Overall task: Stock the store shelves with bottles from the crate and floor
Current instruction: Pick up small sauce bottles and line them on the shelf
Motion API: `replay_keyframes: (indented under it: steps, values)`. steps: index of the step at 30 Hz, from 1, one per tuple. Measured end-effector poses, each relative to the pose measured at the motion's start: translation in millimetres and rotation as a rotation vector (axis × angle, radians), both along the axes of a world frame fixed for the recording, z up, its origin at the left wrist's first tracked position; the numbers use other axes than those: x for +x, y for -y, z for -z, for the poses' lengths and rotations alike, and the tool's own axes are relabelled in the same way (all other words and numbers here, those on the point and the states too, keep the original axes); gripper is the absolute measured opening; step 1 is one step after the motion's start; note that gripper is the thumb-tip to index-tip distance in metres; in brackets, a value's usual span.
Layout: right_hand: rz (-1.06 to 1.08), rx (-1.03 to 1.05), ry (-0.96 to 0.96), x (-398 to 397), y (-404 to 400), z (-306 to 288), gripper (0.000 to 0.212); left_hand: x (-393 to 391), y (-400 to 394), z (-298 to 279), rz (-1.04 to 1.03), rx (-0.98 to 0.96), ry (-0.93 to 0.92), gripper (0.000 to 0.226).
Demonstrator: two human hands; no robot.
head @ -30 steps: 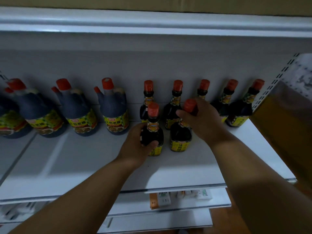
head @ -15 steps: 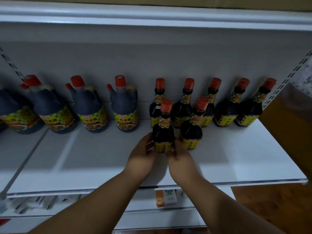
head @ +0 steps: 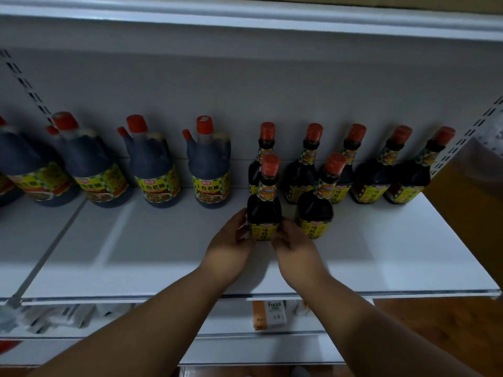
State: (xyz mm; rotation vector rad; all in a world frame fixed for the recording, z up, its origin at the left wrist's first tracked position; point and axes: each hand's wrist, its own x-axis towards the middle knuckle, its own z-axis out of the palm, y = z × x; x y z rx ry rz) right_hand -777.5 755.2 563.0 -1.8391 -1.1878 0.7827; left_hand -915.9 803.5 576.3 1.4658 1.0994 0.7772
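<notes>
The left hand (head: 231, 247) and right hand (head: 295, 248) cup the base of a small dark bottle (head: 264, 205) from either side, fingers curled against its yellow label. The red-capped bottle stands upright on the white shelf (head: 136, 254), in front of the back row and just beside another front bottle (head: 317, 208).

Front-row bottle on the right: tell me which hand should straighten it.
Right. The right hand lies beside that bottle; the left hand is across the held bottle, farther away.
</notes>
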Motion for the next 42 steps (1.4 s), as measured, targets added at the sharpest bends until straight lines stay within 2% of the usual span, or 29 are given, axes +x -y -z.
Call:
replay_keyframes:
  steps: [3, 4, 6, 8, 9, 10, 12, 13, 16, 21, 27, 30, 33, 34, 37, 39, 42]
  values:
    - [0.087, 0.029, 0.058, 7, 17, -3, 0.024, 1, 18, 7, -0.179, 0.109, -0.164, 0.039]
    - [0.135, 0.05, 0.097, 12, 26, -4, 0.018, 3, 27, 9, -0.157, 0.151, -0.202, 0.032]
    - [0.244, 0.093, 0.169, 27, 40, -8, 0.008, 17, 42, 9, -0.007, 0.145, -0.196, 0.028]
    - [0.36, 0.173, 0.203, 50, 42, -14, 0.004, 37, 46, 8, 0.154, 0.064, -0.154, 0.035]
    - [0.397, 0.217, 0.204, 64, 37, -17, 0.009, 48, 45, 8, 0.205, 0.038, -0.151, 0.042]
    - [0.392, 0.23, 0.208, 77, 30, -23, 0.021, 60, 42, 8, 0.23, 0.021, -0.158, 0.05]
    - [0.246, 0.15, 0.222, 99, 13, -39, 0.047, 80, 40, 9, 0.191, -0.011, -0.148, 0.064]
    - [0.145, 0.094, 0.236, 105, 5, -48, 0.05, 87, 40, 9, 0.154, -0.021, -0.138, 0.068]
    - [-0.08, 0.002, 0.265, 111, -11, -64, 0.032, 101, 43, 13, 0.105, -0.039, -0.124, 0.075]
    - [-0.13, 0.047, 0.267, 113, -14, -61, 0.028, 107, 47, 19, 0.056, -0.088, -0.057, 0.074]
    - [-0.126, 0.045, 0.325, 112, -11, -62, 0.025, 104, 45, 17, 0.047, -0.061, -0.11, 0.07]
    - [-0.125, 0.013, 0.322, 111, -10, -60, 0.03, 98, 47, 13, 0.084, -0.04, -0.094, 0.069]
    - [-0.047, -0.019, 0.299, 108, -4, -49, 0.043, 87, 55, 9, 0.084, -0.043, -0.052, 0.064]
    - [0.016, 0.001, 0.328, 106, 2, -43, 0.041, 82, 57, 7, 0.075, -0.013, -0.049, 0.06]
    - [0.147, 0.222, 0.469, 95, 22, -32, 0.023, 61, 56, -3, -0.089, 0.196, -0.078, 0.044]
    - [0.056, 0.308, 0.485, 78, 31, -32, 0.022, 47, 48, -9, -0.273, 0.309, -0.064, 0.039]
    - [-0.108, 0.296, 0.45, 51, 21, -44, 0.039, 32, 22, -10, -0.406, 0.296, -0.061, 0.045]
